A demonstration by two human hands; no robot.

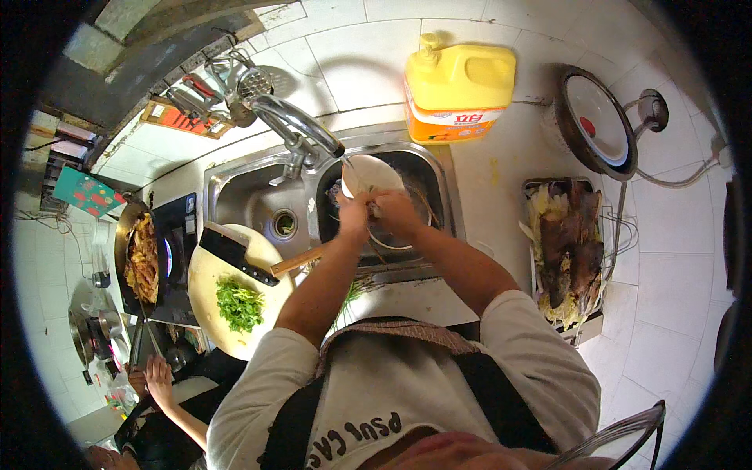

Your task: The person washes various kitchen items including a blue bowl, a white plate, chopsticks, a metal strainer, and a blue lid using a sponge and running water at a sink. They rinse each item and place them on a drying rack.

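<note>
Over the right basin of a double stainless-steel sink (pixel 455 200), both of my hands are close together at the lower edge of a white bowl (pixel 370 170). The bowl is under the spout of the chrome faucet (pixel 302 120), where a thin stream seems to fall. My left hand (pixel 352 214) grips the bowl's edge. My right hand (pixel 399 208) is closed beside it around something I cannot make out. Below them, a round-rimmed vessel (pixel 390 244) and other dark items lie in the basin, partly hidden by my arms. A wooden handle (pixel 298 260) sticks out by my left forearm.
A cleaver (pixel 232 249) and chopped greens (pixel 239 302) lie on a round cutting board (pixel 205 294) at left. Beyond it, another person's hand (pixel 158 376) is near a pan of food (pixel 141 258). A yellow detergent jug (pixel 458 94) stands behind the sink; a food tray (pixel 531 258) is right.
</note>
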